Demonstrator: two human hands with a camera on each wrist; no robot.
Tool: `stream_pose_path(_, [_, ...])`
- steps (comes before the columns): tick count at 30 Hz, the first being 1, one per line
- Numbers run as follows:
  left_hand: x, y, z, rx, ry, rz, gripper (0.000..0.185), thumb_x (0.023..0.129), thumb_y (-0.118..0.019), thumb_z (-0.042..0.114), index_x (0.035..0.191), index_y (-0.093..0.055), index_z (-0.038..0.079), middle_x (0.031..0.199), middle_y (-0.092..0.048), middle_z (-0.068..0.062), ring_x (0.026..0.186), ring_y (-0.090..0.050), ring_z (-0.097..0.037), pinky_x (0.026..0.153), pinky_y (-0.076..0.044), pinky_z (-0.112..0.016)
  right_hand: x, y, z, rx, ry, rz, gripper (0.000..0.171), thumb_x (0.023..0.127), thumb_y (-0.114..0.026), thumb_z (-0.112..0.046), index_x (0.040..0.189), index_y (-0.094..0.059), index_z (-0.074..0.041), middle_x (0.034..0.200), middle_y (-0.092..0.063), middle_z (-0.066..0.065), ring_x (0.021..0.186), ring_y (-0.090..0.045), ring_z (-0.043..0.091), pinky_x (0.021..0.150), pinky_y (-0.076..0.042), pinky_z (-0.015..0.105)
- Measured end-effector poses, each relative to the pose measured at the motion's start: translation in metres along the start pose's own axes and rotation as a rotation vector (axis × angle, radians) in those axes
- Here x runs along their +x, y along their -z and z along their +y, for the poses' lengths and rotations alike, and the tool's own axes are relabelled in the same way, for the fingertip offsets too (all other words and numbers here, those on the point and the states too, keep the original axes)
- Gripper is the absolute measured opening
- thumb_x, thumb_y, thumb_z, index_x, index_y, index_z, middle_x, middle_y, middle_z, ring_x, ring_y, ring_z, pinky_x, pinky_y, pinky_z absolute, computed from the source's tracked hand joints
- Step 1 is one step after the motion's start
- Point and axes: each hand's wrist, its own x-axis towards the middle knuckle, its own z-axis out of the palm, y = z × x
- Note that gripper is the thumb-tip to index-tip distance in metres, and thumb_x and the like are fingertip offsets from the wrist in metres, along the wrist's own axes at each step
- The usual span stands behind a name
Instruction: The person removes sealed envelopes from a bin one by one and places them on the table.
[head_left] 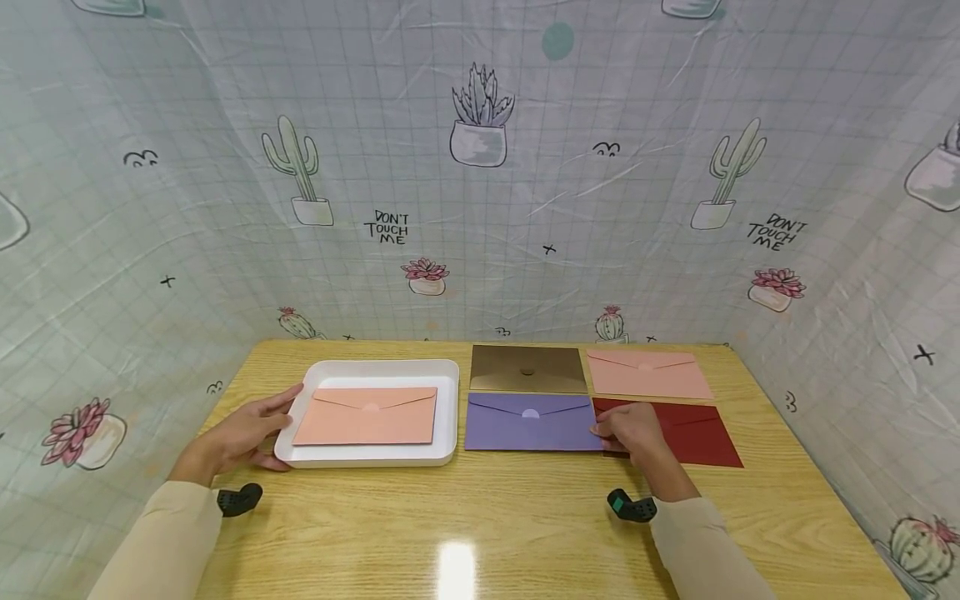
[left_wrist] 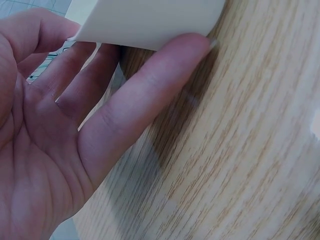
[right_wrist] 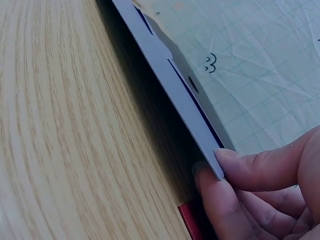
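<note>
My right hand [head_left: 633, 429] pinches the right edge of a purple envelope [head_left: 517, 423] between thumb and fingers. In the right wrist view, the purple envelope [right_wrist: 172, 82] stands slightly off the wood, with a dark shadow under it. My left hand [head_left: 251, 432] grips the left side of a white tray [head_left: 367, 454]. Seen from the left wrist, fingers [left_wrist: 145, 92] lie against the tray wall [left_wrist: 150, 22] and another part of the hand holds its rim. A peach envelope [head_left: 367, 421] lies inside the tray; a thin bluish edge shows beneath it.
A brown-gold envelope [head_left: 525, 367] lies behind the purple one. Behind right is a pink envelope [head_left: 651, 375], and a dark red envelope [head_left: 697, 437] lies partly under my right hand. Patterned cloth [head_left: 480, 233] surrounds the wooden table [head_left: 375, 533] at the back and sides.
</note>
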Motion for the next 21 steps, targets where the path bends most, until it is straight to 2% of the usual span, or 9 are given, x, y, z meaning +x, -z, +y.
stream_pose_path(12, [-0.001,0.001,-0.003,0.002,-0.011,-0.012,0.073,0.112,-0.042,0.014,0.169,0.002,0.024,0.175,0.01,-0.022,0.124,-0.061,-0.034,0.083,-0.063,-0.059,-0.011,-0.001,0.002,-0.029,0.015,0.005,0.025,0.088,-0.075,0.002,0.109,-0.072,0.014,0.083,-0.072,0.007,0.058,-0.065,0.01,0.057,-0.06,0.023])
stream_pose_path(21, [-0.001,0.002,-0.005,0.002,-0.015,-0.009,0.072,0.111,-0.042,0.014,0.169,0.0,0.023,0.175,0.01,-0.021,0.124,-0.061,-0.033,0.084,-0.063,-0.059,-0.019,-0.004,0.003,-0.096,0.022,0.071,0.019,0.088,-0.077,-0.001,0.103,-0.075,0.01,0.09,-0.074,0.013,0.062,-0.068,0.011,0.06,-0.062,0.026])
